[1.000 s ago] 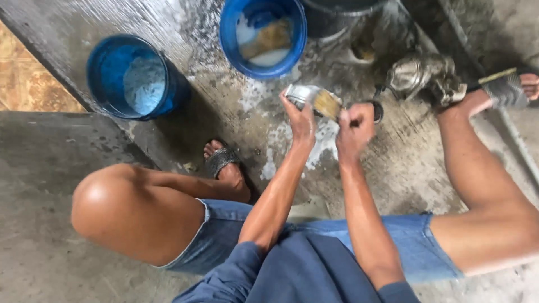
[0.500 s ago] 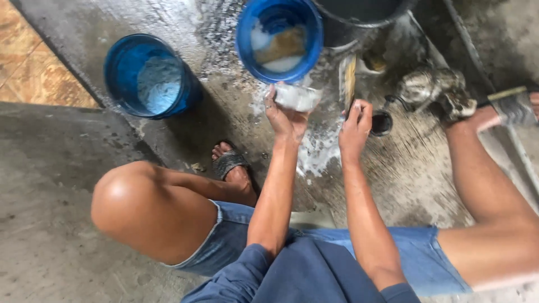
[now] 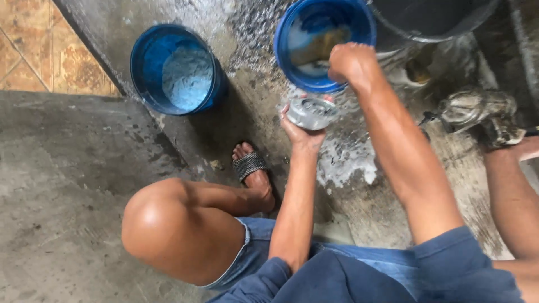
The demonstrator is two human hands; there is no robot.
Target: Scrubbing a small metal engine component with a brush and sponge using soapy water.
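Washing of a small metal part [image 3: 310,112] on a wet concrete floor [image 3: 84,185], seen from above. The left hand [image 3: 303,134] grasped the round, silvery part from below, holding it just in front of the near rim of the blue bucket [image 3: 292,67], which served as the reference point here. The right hand [image 3: 351,62] was clenched at that bucket's rim, over the water; whether its grip enclosed a sponge or brush could not be told, as the fist hid its palm. Inside the bucket lay cloudy water and a brownish object, possibly a cloth. White suds [image 3: 348,163] were spread on the floor just below the bucket, suggesting that scrubbing was well under way and rinsing not finished. To the bucket's left stood a second blue bucket [image 3: 177,67] with pale foamy water. To its right lay a grimy metal assembly [image 3: 477,109], apparently unwashed.
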